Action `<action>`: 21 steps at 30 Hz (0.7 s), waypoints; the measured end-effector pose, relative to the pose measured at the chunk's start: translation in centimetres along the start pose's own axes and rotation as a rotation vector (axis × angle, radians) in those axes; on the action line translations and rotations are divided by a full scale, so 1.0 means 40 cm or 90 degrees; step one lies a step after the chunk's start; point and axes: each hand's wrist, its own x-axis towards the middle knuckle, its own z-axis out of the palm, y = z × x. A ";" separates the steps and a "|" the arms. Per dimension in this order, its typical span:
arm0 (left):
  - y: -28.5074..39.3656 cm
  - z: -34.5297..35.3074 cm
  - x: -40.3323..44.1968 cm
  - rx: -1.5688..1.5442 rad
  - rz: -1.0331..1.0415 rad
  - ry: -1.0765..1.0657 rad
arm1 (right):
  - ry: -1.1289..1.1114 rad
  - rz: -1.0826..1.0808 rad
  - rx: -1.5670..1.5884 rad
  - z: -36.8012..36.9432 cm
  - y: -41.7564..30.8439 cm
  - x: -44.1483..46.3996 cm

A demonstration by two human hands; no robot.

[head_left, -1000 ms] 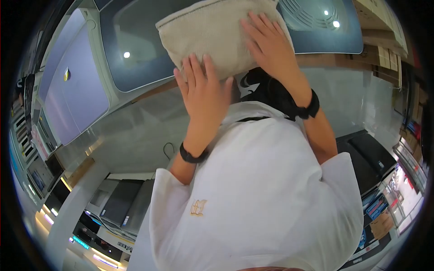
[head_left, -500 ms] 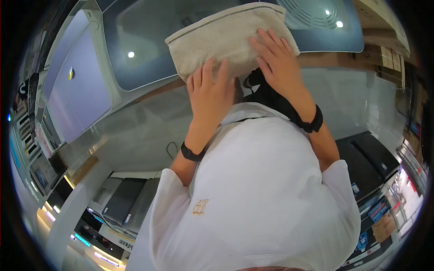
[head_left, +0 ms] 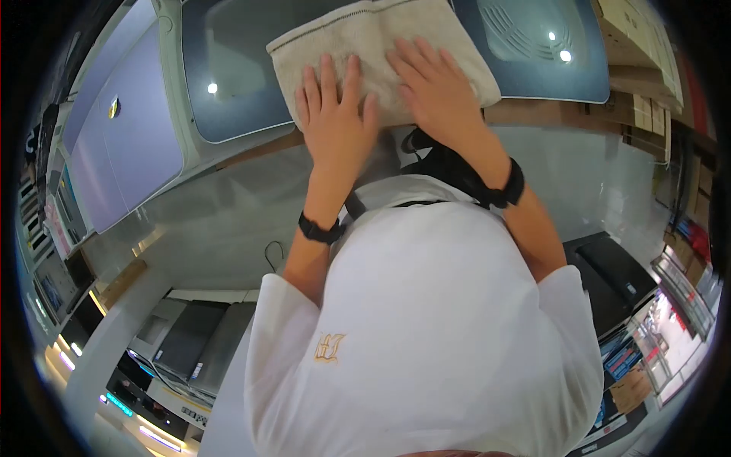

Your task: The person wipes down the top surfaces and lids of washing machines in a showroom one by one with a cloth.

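Note:
A folded beige cloth [head_left: 381, 46] with a dark stitched line along its far edge lies across the glossy blue-grey lids of the machines in front of me. My left hand [head_left: 335, 118] rests flat on the cloth's near left part, fingers spread and pointing away from me. On its right part lies my right hand [head_left: 442, 95], also flat, its fingers slanting up to the left. Neither hand has its fingers closed around the fabric. Under the cloth, part of the lid surface [head_left: 228, 65] is hidden.
A lavender-lidded machine [head_left: 126, 122] stands at the left. Cardboard boxes [head_left: 636, 53] are stacked at the right. Behind me are dark appliances [head_left: 194, 335] on the left and a black one [head_left: 609, 274] on the right. Grey tiled floor [head_left: 221, 206] runs between.
Both hands have moved farther forward over the cloth, the right one also leftward. My left fingers now lie flatter. The cloth's far edge shows a slight bend near its middle.

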 end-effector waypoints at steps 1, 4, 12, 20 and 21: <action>-0.014 -0.013 -0.010 -0.006 -0.004 -0.014 | -0.023 -0.003 -0.019 -0.007 0.025 -0.009; -0.029 -0.014 0.014 -0.012 -0.011 -0.018 | 0.037 -0.049 -0.120 0.003 0.116 0.035; -0.038 0.086 0.151 0.045 -0.032 0.033 | 0.159 0.002 -0.126 0.084 0.062 0.139; -0.025 -0.055 -0.098 0.026 -0.232 0.041 | 0.020 0.035 -0.079 -0.018 0.061 -0.017; -0.029 -0.059 -0.124 0.044 -0.272 0.028 | 0.030 0.041 -0.083 -0.017 0.062 -0.016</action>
